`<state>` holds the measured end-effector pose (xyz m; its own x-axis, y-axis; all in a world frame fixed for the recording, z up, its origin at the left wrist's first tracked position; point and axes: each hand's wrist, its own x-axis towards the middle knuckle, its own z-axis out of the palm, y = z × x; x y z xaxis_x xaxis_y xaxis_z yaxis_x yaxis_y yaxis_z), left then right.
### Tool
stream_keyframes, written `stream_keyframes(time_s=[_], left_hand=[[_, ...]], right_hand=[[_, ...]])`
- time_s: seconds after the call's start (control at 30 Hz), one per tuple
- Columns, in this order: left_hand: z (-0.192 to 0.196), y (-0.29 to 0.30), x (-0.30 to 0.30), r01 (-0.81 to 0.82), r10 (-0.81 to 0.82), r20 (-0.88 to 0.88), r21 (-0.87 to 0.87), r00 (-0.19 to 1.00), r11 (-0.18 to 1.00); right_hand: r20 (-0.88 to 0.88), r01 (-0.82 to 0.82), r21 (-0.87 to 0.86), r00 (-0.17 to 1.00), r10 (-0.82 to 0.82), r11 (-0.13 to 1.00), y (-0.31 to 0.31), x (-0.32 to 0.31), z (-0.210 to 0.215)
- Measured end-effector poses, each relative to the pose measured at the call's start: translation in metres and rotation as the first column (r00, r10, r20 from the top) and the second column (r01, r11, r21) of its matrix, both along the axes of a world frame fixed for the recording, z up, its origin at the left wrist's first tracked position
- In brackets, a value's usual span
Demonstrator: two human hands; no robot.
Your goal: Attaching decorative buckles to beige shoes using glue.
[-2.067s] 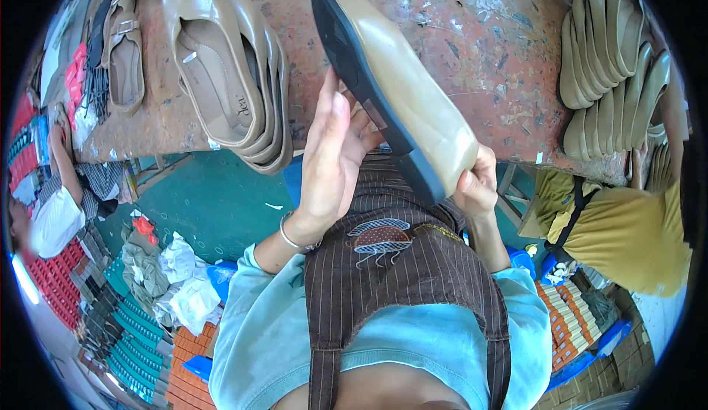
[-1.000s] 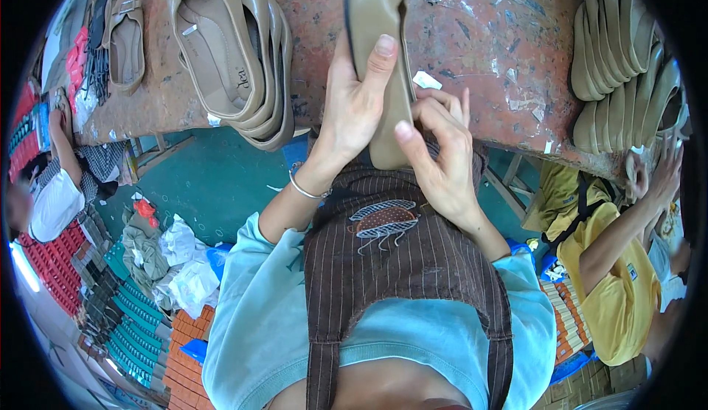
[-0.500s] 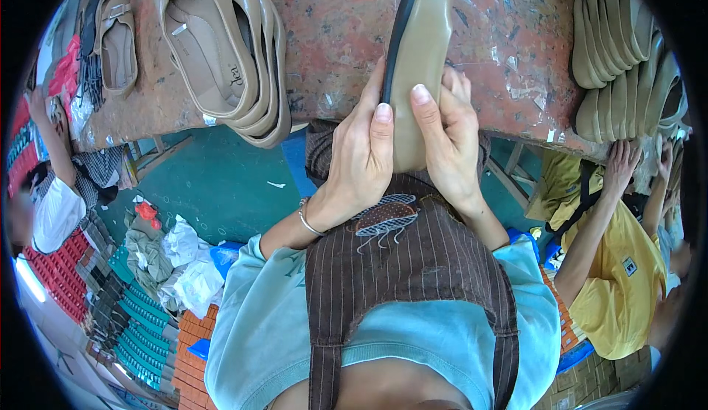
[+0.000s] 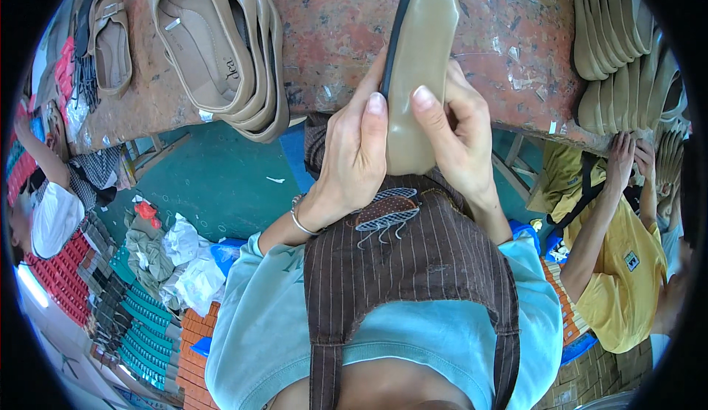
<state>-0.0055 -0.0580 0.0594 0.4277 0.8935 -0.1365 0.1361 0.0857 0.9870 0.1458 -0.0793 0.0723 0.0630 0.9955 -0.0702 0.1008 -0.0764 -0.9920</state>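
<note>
Together, left hand (image 4: 349,155) and right hand (image 4: 461,133) grasp the tan flat shoe (image 4: 420,52) from either side, long axis pointing away.

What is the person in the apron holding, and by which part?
A beige shoe, held from either side by the left hand and right hand, around the end nearest the person's body.

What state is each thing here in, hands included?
Held tan shoe: gripped, dark sole edge at left, far end out of frame.
Left hand: closed on the shoe.
Right hand: closed on it too.
Slip-on shoes at left: nested, openings up.
Buckled shoe: sole down, opening up.
Shoes at right: packed in two rows.
Worktable: scuffed, stained.
Striped apron: worn.
</note>
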Motion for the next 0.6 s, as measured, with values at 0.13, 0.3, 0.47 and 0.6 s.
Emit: stream_keyframes(time_s=[0.13, 0.3, 0.47, 0.6], left_hand=[[0.005, 0.006, 0.0, -0.01, 0.011, -0.052, 0.026, 0.999, 1.0], [0.01, 0.006, 0.0, 0.004, -0.005, 0.006, 0.035, 1.0, 0.999], [0.004, 0.007, 0.0, -0.029, 0.03, 0.051, -0.008, 0.998, 1.0], [0.008, 0.013, -0.009, -0.049, 0.079, -0.213, 0.14, 0.974, 0.989]], right_hand=[[-0.186, -0.036, -0.069, 0.982, 0.023, 0.997, -0.006, -0.003, -0.001], [-0.577, -0.032, -0.245, 0.808, -0.119, 0.969, -0.019, -0.009, -0.002], [-0.488, -0.034, -0.23, 0.869, -0.085, 0.973, -0.011, -0.005, 0.0], [-0.042, -0.136, -0.055, 0.99, 0.134, 0.989, 0.001, -0.008, 0.001]])
